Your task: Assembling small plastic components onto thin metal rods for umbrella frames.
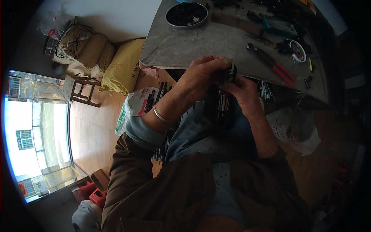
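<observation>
Just off the table's near edge, above my lap, both my hands are closed on a bundle of thin dark rods [223,104]. The rods hang downward, with black fittings at their upper end. My left hand [201,73] grips that upper end, its thumb and fingers bent over it; the fingertips are partly hidden. Slightly lower on the right, my right hand [242,92] pinches the rods between thumb and fingers. What kind of article the rods form is too dark to make out. More long black rods [160,94] stand beside my left leg.
On the grey table [166,46] are a round metal pan [187,26] of small black parts, red-handled pliers [276,69], a white round tub [298,51] and a teal tray [278,26]. A yellow sack [123,65], a wooden stool [84,91] and a plastic bag [295,129] stand around.
</observation>
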Tool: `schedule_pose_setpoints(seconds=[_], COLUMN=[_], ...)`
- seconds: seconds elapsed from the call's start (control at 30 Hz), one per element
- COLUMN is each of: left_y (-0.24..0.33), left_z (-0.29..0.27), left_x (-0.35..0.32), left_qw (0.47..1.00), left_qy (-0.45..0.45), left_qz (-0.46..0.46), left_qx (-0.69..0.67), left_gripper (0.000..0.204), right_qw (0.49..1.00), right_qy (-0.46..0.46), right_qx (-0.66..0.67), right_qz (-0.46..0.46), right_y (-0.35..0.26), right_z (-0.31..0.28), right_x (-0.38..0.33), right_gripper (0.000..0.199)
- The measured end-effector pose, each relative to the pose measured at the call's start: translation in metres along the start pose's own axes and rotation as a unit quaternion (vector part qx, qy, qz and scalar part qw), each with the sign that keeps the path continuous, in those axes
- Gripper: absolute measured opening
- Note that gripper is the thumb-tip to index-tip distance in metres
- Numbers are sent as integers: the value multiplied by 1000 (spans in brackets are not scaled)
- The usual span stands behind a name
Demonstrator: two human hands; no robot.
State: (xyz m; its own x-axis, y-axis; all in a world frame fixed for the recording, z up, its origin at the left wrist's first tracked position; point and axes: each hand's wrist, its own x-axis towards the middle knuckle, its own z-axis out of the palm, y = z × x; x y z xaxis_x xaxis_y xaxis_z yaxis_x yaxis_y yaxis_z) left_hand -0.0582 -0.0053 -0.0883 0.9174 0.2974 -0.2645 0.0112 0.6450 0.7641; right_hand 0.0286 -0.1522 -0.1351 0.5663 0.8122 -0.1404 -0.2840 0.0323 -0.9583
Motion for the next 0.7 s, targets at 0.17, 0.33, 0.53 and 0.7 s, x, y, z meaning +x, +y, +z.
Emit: schedule_pose_setpoints(seconds=[0.17, 0.33, 0.53, 0.7], left_y=[2, 3, 9, -5], left_z=[-5, 2, 9, 3], left_x=[0, -2, -12, -8], left_qw=[999, 995, 976, 960], left_qy=[4, 4, 9, -18], left_qz=[30, 66, 85, 163], left_qx=[40, 78, 201, 229], left_gripper=[18, 24, 28, 29], right_qw=[999, 999, 999, 1000], right_qy=[24, 31, 44, 25], right_qx=[-23, -25, -24, -16], right_qz=[13, 3, 2, 3], right_y=[-2, 0, -3, -8], right_z=[3, 2, 0, -1], right_x=[0, 0, 0, -2], right_gripper=[13, 13, 12, 14])
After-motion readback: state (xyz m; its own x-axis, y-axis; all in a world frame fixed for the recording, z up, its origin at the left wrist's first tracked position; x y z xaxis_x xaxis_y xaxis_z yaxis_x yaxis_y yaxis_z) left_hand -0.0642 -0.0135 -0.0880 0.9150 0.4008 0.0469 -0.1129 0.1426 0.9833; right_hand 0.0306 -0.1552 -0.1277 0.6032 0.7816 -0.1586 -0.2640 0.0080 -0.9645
